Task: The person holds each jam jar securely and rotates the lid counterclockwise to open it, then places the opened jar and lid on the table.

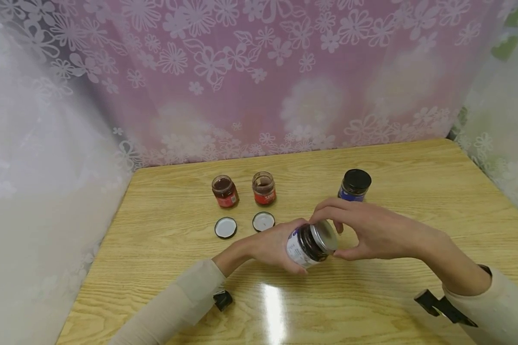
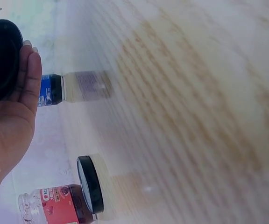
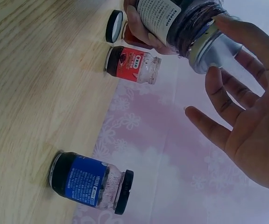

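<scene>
In the head view my left hand (image 1: 275, 247) grips a dark jar with a white label (image 1: 296, 251), tilted over to the right above the table. My right hand (image 1: 377, 230) pinches the jar's silver lid (image 1: 324, 236) by its edge, thumb on one side and fingers on the other. From the right wrist view, this lid (image 3: 214, 51) sits at the jar's mouth; whether it is loose I cannot tell. The left wrist view shows the jar's dark round base (image 2: 1, 60) against my left palm.
Two open red-labelled jars (image 1: 226, 199) (image 1: 264, 196) stand at the back of the wooden table. Before them lie two lids (image 1: 225, 228) (image 1: 264, 222), pale insides up. Behind my right hand stands a blue-labelled jar with a black lid (image 1: 357, 180). A flowered curtain (image 1: 259, 96) hangs behind.
</scene>
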The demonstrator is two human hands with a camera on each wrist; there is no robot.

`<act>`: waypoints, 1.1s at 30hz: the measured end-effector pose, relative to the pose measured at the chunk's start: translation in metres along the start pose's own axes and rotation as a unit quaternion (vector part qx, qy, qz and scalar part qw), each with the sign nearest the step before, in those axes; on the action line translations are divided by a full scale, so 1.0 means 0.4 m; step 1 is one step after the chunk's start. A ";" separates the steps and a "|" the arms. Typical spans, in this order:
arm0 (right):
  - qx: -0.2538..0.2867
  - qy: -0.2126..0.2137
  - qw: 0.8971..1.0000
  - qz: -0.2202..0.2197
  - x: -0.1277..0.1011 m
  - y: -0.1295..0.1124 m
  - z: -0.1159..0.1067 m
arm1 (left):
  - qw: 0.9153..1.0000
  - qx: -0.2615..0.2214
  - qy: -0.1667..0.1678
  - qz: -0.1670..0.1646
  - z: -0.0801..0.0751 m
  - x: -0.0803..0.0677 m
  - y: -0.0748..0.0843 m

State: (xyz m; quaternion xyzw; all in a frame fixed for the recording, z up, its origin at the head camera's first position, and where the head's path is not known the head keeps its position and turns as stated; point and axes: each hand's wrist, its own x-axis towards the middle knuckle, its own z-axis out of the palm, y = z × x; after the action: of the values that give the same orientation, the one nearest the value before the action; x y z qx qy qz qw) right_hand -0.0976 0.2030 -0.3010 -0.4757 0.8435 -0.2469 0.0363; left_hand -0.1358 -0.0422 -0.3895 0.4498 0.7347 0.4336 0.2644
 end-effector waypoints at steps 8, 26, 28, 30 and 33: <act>0.016 0.065 0.997 0.036 -0.012 0.005 0.006 | 1.000 0.002 0.017 0.002 -0.002 -0.004 -0.008; -0.030 0.176 0.979 0.097 -0.054 0.058 0.026 | 0.987 -0.018 0.151 -0.044 -0.006 -0.001 -0.018; -0.033 0.181 0.977 0.112 -0.060 0.062 0.030 | 0.982 -0.020 0.178 -0.058 -0.008 0.003 -0.020; -0.031 0.185 0.974 0.124 -0.066 0.066 0.034 | 0.977 -0.021 0.202 -0.071 -0.009 0.008 -0.022; -0.027 0.191 0.971 0.139 -0.076 0.071 0.039 | 0.968 -0.019 0.232 -0.090 -0.013 0.017 -0.026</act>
State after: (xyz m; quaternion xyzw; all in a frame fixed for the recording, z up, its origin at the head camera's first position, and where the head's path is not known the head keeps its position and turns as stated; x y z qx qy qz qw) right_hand -0.0987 0.2340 -0.3326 -0.2990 0.8991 -0.3023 -0.1043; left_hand -0.1475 -0.0407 -0.3961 0.2638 0.8051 0.5143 0.1329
